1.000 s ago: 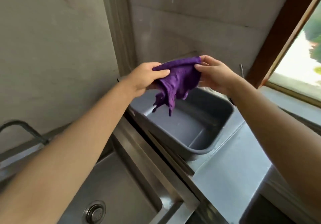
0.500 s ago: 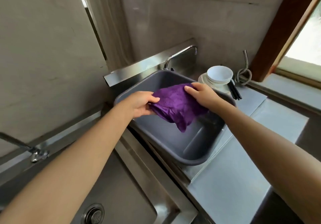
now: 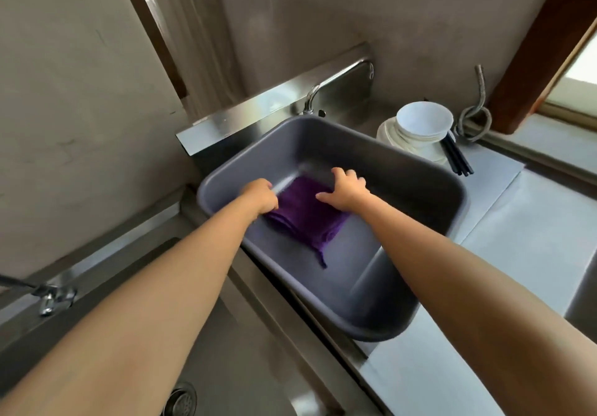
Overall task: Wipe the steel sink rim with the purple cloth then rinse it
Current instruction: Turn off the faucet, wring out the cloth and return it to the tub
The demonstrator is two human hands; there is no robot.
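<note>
The purple cloth point(image 3: 305, 214) lies folded on the bottom of a grey plastic basin point(image 3: 429, 189) that stands on the counter. My left hand point(image 3: 261, 197) grips the cloth's left edge with closed fingers. My right hand point(image 3: 345, 188) rests on the cloth's right side, fingers spread and pressing down; whether it pinches the cloth I cannot tell. The steel sink point(image 3: 255, 364) with its drain point(image 3: 181, 399) lies at the lower left, and its rim point(image 3: 310, 328) runs between sink and basin.
A steel tap point(image 3: 339, 83) arches over the basin's far side. Stacked white bowls and plates point(image 3: 420, 128) with black chopsticks point(image 3: 457, 159) stand at the back right beside a coiled metal hose point(image 3: 475, 115). A second tap point(image 3: 48, 296) is at the left wall.
Both hands have brought the cloth down from chest height into the grey basin, where it now lies flat on the bottom. The view has tilted downward.
</note>
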